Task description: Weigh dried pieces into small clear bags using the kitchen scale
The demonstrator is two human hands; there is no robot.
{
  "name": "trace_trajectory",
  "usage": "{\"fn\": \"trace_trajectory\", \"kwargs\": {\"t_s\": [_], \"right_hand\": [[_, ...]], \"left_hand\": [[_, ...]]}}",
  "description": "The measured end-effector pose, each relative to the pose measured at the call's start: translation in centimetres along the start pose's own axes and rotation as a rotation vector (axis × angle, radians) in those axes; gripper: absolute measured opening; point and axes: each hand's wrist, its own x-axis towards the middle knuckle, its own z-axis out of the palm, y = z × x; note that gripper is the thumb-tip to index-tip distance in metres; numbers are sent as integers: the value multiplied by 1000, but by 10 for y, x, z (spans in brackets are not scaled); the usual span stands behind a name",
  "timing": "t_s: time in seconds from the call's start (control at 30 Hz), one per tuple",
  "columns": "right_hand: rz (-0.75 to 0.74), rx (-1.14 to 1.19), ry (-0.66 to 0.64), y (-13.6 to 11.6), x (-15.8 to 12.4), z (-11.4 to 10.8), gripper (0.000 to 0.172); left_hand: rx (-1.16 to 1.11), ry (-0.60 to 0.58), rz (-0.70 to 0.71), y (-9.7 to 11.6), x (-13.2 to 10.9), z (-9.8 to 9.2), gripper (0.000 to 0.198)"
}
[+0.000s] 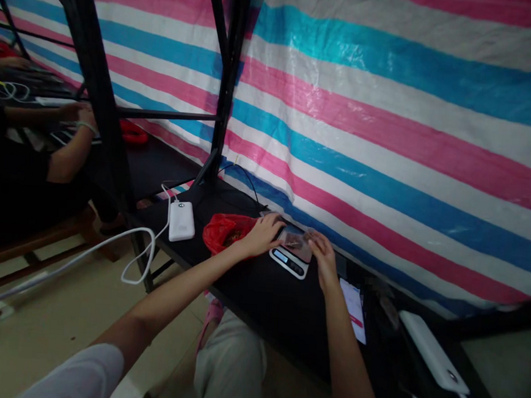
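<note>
A small pocket scale (294,267) with a white rim and a lit display lies on the black table. A small clear plastic bag (293,242) with brownish bits inside rests on its weighing plate. My left hand (265,233) is at the scale's left side, fingers stretched out and apart, close to the bag. On the other side my right hand (324,256) has its fingers closed on the bag's right edge. Just left of my left hand sits an opened red plastic bag (221,232) with brown contents, partly hidden by that hand.
A white power bank (181,221) with a cable lies at the left. At the right are a lit phone (353,310) and another white power bank (435,353). Black metal posts (232,67) and a striped tarp (391,123) stand behind. A co-worker's arm (74,150) is at the far left.
</note>
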Motion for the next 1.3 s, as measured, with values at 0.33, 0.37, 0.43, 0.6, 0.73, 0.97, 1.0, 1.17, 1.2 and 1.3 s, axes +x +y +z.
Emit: {"fn": "trace_trajectory", "kwargs": {"t_s": [0.33, 0.37, 0.43, 0.6, 0.73, 0.97, 1.0, 1.17, 1.2, 1.3], "right_hand": [[35, -225, 148, 2, 6, -80, 55], [31, -241, 143, 4, 6, -83, 54], [20, -254, 133, 8, 7, -88, 53], [-4, -260, 88, 19, 14, -90, 53], [-43, -271, 44, 23, 21, -84, 52], [-117, -661, -34, 3, 24, -76, 40], [-139, -746, -50, -3, 23, -74, 38], [-292, -1109, -136, -42, 19, -64, 32], [-320, -1186, -157, -50, 18, -62, 32], [-391, -1401, -223, -72, 18, -55, 30]], "left_hand": [[-116, -303, 1, -10, 78, 104, 68], [-118, -306, -5, -10, 78, 108, 66], [-122, -303, 0, -10, 78, 115, 59], [-106, -271, -42, -7, 77, 123, 64], [-155, -232, -81, -4, 76, 120, 65], [-476, -103, -176, 3, 70, 115, 46], [-520, -90, -212, 4, 69, 115, 47], [-669, -31, -263, 15, 69, 107, 50], [-698, -27, -254, 17, 69, 105, 50], [-753, -15, -237, 23, 70, 98, 49]]}}
